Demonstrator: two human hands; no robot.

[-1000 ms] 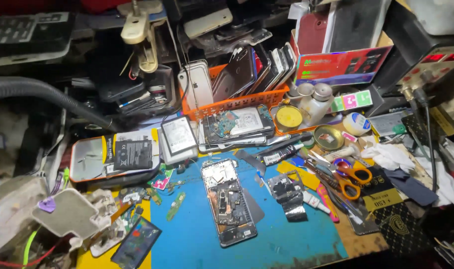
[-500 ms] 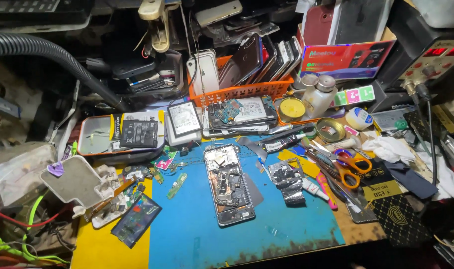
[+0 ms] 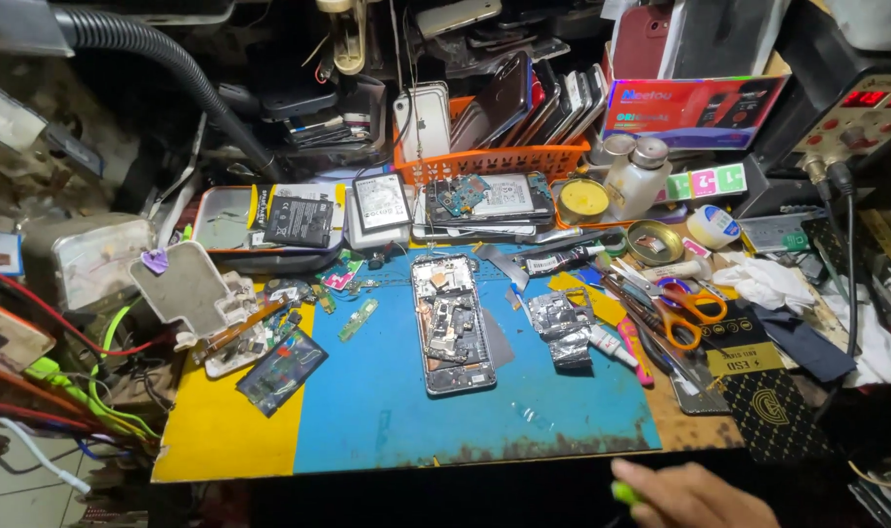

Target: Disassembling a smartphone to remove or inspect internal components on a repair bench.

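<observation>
- A right hand (image 3: pixel 695 497) entered at the near edge, fingers curled around a small green-tipped tool (image 3: pixel 623 492).
- The opened phone (image 3: pixel 450 323) lay mid-mat on the blue mat (image 3: pixel 387 411), well apart.
- Judged: reaching in; next, steady tool placement.
- Left hand unseen.

A cluttered workbench (image 3: pixel 700 430) carries a blue and yellow work mat (image 3: pixel 387 411) under bright light from above. Behind it the shelving lies in shadow. Pale floor tiles (image 3: pixel 15 484) show at lower left.
</observation>
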